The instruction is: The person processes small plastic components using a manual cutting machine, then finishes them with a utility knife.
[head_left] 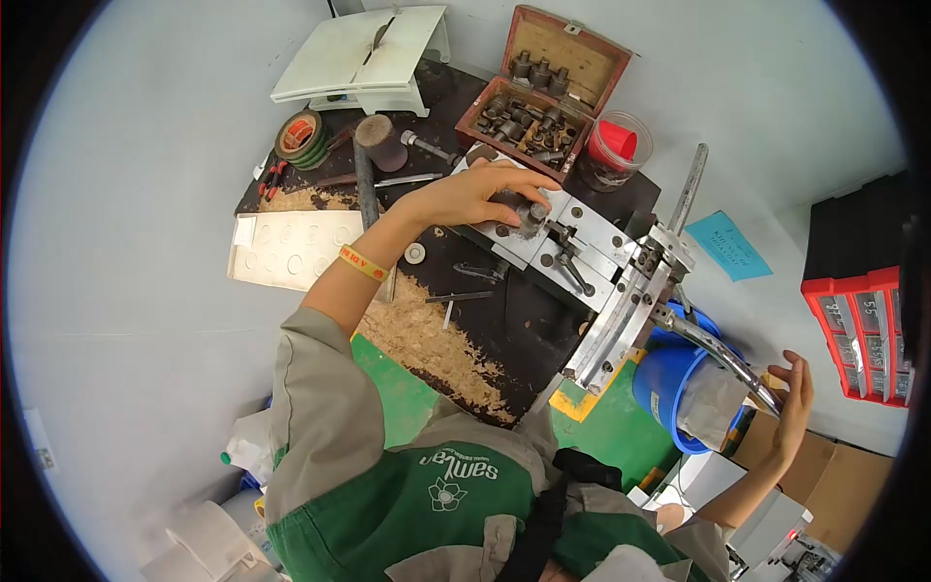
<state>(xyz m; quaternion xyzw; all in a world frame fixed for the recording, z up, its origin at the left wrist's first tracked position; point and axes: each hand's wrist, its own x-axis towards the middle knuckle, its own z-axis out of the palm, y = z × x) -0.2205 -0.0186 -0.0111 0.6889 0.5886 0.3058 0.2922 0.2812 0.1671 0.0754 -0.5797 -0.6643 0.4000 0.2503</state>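
A metal bench machine (pixel 606 257) with a silver bed, bolts and long lever arms stands on the dark worktable. My left hand (pixel 480 197) rests over the bed, thumb and fingers curled round a small dark metal cylinder (pixel 532 217). Just beside it, a small clamp handle (pixel 579 275) sticks out of the bed. On the right, my right hand (pixel 793 398) is against the end of a long steel lever (pixel 722 351), its fingers stretched out and apart. The palm side touching the lever is partly hidden.
Behind the bed is an open wooden box (pixel 524 155) of metal dies, beside a clear jar (pixel 621 150). A mallet (pixel 380 144), tape rolls (pixel 302 139) and wood shavings (pixel 407 330) lie leftward. Blue bins (pixel 669 388) stand below the lever; red-edged drawers (pixel 858 330) are at right.
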